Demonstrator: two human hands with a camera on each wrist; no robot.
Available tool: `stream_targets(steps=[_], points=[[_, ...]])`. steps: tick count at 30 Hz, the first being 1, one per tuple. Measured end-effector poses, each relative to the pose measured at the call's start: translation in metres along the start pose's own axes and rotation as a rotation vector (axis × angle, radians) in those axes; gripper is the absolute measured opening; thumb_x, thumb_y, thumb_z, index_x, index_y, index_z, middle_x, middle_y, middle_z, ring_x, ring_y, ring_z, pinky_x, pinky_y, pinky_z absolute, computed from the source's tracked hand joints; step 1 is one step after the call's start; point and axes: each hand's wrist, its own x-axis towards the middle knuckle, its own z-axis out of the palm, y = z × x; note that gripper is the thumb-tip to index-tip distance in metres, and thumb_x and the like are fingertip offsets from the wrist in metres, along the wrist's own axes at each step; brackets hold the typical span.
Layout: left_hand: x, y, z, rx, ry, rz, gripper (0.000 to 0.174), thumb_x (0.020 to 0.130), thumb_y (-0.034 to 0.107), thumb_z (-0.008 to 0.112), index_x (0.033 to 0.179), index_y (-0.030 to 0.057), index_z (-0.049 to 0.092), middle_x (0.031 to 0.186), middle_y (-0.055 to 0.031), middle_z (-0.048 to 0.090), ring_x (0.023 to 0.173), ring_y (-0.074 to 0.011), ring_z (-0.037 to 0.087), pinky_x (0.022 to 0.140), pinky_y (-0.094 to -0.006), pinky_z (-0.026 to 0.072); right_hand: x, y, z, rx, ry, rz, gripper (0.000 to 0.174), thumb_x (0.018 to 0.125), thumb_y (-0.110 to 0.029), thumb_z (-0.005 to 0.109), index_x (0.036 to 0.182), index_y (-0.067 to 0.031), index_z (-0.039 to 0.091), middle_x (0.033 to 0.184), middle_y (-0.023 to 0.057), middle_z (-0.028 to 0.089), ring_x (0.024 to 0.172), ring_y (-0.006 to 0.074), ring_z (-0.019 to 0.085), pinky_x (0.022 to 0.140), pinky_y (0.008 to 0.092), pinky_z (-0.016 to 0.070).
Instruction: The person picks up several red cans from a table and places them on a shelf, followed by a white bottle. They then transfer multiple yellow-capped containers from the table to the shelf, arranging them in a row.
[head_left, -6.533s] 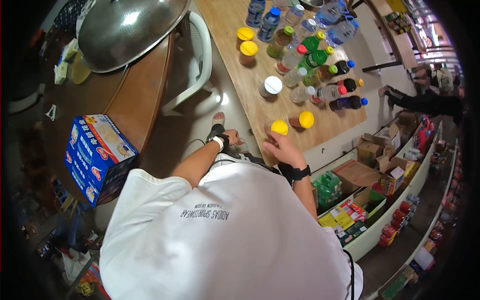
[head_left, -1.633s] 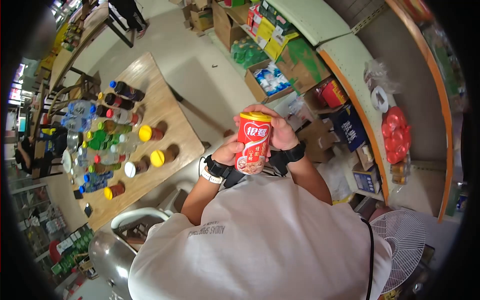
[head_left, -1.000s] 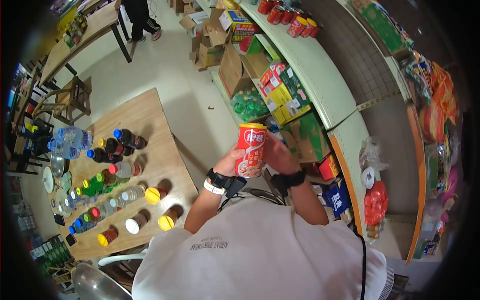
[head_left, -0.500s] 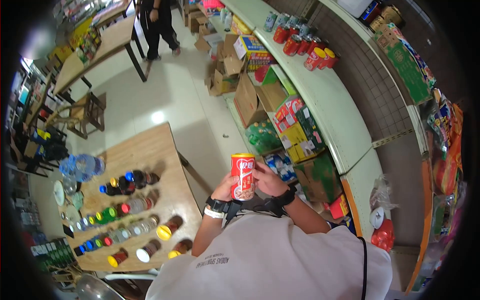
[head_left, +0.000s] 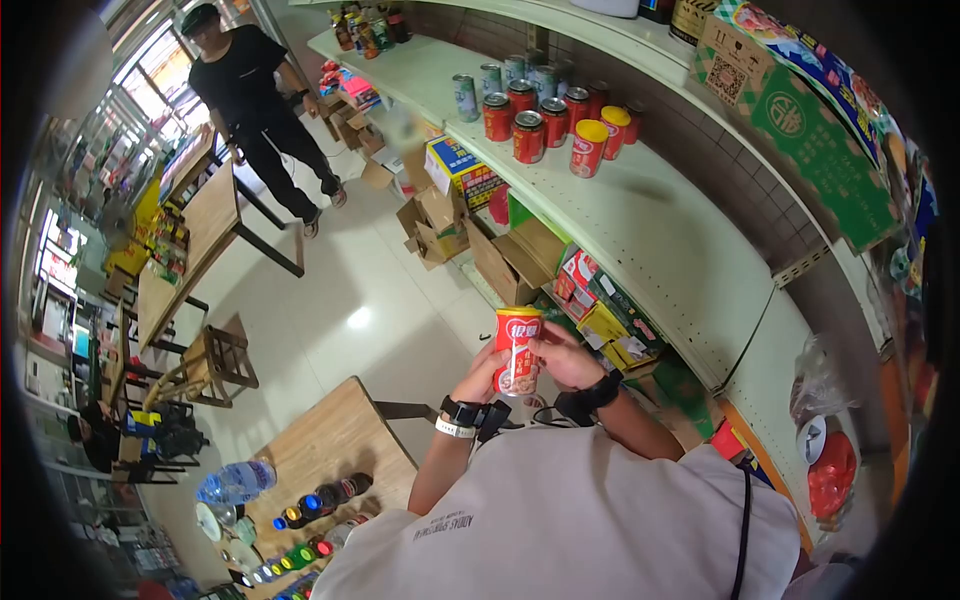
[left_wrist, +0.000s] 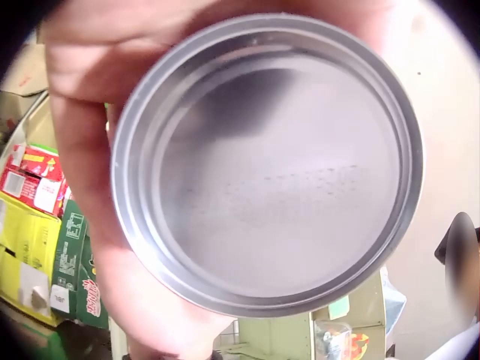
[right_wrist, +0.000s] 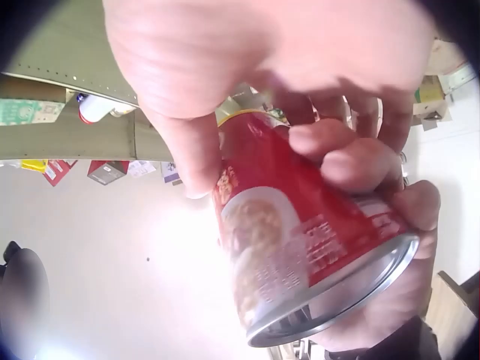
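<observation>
A red can with a yellow lid and pale lettering is held upright before the chest in the head view. My left hand grips its left side, and my right hand holds it from the right with the thumb across the front. The left wrist view looks straight at the can's bare metal base. In the right wrist view, the thumb and curled fingers are round the red wall, which shows a picture of a bowl of food.
Several similar cans with yellow lids and red drink cans stand on a long shelf ahead. Cartons fill the space below. A wooden table with bottles lies left; a person stands beyond.
Both hands were without the can at first, by the table. It then came into both hands; the right hand came off it briefly and returned. The view has swung toward the shelf.
</observation>
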Motion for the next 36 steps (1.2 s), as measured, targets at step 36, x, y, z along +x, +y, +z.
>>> stream_targets(steps=[36], points=[[0.393,0.137,-0.069,0.562,-0.793,-0.026,0.068,0.083,0.009,0.075,0.14,-0.0003,0.039,0.132,-0.0091,0.055,0.122,-0.016,0.053,0.106,-0.0326,0.0408,0.201,-0.134,-0.077,-0.541,0.845,-0.557,0.076,0.082,-0.002,0.075,0.147,-0.0027,0.035,0.133,0.009,0.053,0.122,0.0186,0.054,0.104,0.0349,0.0455]])
